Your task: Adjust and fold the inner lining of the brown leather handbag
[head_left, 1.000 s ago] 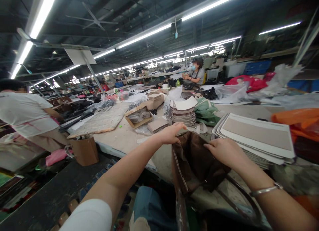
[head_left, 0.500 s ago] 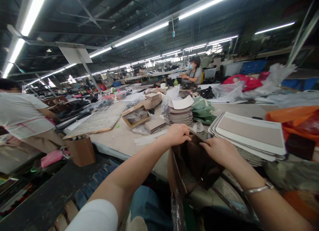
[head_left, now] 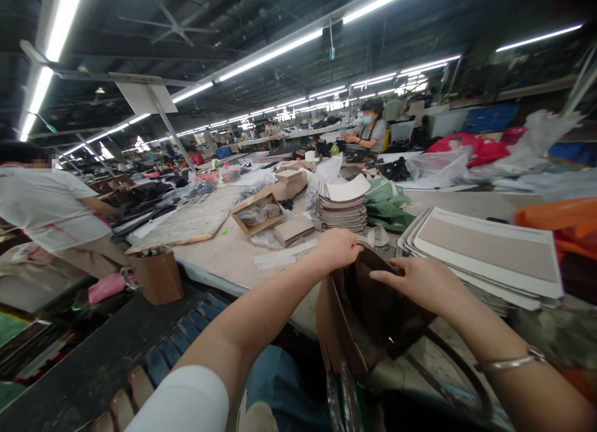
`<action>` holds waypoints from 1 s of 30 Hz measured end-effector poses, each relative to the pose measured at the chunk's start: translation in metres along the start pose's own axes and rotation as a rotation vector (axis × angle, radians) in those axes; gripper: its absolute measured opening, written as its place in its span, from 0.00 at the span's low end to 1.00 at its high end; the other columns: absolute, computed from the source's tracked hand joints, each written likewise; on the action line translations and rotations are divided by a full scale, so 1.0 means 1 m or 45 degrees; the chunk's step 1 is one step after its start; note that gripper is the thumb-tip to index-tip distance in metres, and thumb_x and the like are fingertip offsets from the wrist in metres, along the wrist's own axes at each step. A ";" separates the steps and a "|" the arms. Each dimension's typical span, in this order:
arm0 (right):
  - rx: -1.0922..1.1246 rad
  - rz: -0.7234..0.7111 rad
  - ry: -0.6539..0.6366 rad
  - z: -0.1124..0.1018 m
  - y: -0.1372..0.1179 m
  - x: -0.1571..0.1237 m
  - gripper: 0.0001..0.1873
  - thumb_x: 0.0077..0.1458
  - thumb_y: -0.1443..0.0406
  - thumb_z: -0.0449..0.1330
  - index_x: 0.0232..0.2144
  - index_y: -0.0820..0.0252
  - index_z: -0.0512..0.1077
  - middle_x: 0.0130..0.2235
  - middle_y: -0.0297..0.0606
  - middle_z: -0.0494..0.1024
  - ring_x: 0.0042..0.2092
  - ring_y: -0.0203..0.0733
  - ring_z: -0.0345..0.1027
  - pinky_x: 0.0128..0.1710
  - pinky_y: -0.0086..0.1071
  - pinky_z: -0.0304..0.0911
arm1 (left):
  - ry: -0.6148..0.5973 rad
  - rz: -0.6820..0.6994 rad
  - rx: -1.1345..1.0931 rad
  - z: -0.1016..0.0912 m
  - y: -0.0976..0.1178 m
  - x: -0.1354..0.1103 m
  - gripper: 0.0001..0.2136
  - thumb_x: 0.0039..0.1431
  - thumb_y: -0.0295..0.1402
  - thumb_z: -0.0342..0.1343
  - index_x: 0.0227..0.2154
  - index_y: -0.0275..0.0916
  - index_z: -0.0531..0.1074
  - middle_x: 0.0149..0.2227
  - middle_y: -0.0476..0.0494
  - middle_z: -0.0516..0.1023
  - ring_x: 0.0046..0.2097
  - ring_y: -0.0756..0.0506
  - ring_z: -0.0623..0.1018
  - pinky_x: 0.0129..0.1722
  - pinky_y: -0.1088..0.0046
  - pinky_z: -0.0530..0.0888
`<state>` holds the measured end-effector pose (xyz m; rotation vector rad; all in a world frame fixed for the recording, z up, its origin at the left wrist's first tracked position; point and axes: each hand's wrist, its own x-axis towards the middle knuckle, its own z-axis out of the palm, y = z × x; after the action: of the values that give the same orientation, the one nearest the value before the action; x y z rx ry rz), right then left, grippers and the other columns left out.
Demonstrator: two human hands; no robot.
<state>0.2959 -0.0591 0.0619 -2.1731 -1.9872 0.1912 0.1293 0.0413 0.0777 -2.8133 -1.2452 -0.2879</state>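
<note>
A brown handbag (head_left: 342,339) stands open before me at the table's edge, its dark inside facing up. My left hand (head_left: 339,248) is closed on the bag's upper rim at the far corner. Across the opening, my right hand (head_left: 420,281) pinches the right rim, thumb on the inner side and fingers over the outer side. A dark strap handle (head_left: 461,370) loops out at the right under my right forearm. Clear plastic wrap (head_left: 347,388) hangs on the near left side. The bag's bottom is hidden.
Beyond the bag lie a stack of beige-and-white panels (head_left: 489,252), a pile of curved pieces (head_left: 342,202) and an open cardboard box (head_left: 259,217). Another brown bag (head_left: 161,276) sits on the black bench (head_left: 93,370) at left. One co-worker (head_left: 51,202) stands left; another (head_left: 370,130) sits further back.
My right hand has shifted slightly right along the rim, and the bag's mouth looks wider. My left hand keeps its grip. The whole view has swung a little to the left.
</note>
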 end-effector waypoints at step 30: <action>-0.169 -0.005 0.056 0.002 -0.032 0.021 0.21 0.57 0.56 0.46 0.30 0.58 0.76 0.36 0.46 0.78 0.39 0.49 0.71 0.33 0.36 0.57 | 0.121 0.595 -0.355 0.004 -0.039 -0.021 0.11 0.57 0.41 0.55 0.32 0.37 0.71 0.53 0.39 0.71 0.53 0.45 0.71 0.53 0.69 0.66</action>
<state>0.2664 -0.0355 0.0680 -2.2311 -2.0341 0.0102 0.0873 0.0533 0.0684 -3.1623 -0.5344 -0.5943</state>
